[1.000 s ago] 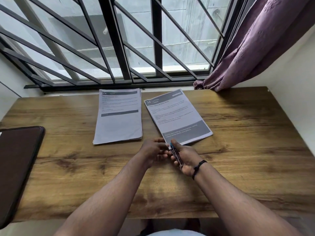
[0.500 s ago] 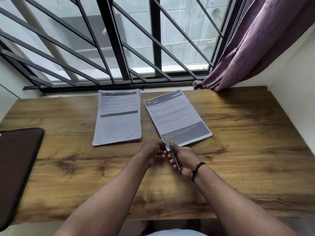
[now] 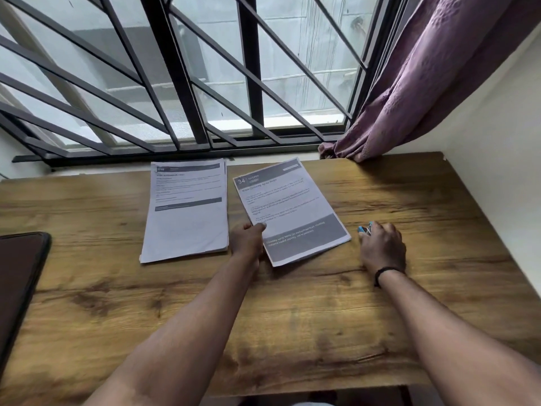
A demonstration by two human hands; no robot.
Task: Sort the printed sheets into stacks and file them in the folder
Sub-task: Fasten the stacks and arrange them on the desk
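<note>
Where thumb pinches: grey-banded sheet point(image 3: 289, 212)

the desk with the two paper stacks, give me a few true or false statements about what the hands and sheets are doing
1. The left hand holds the tilted stack at its near left edge. True.
2. The right hand rests on the straight stack. False: it lies on the table, right of the tilted stack, over a small blue stapler.
3. The two stacks overlap. False: they lie side by side, apart.
4. The dark folder lies at the table's left edge, untouched by either hand. True.
5. A purple curtain hangs at the window's right. True.
</note>
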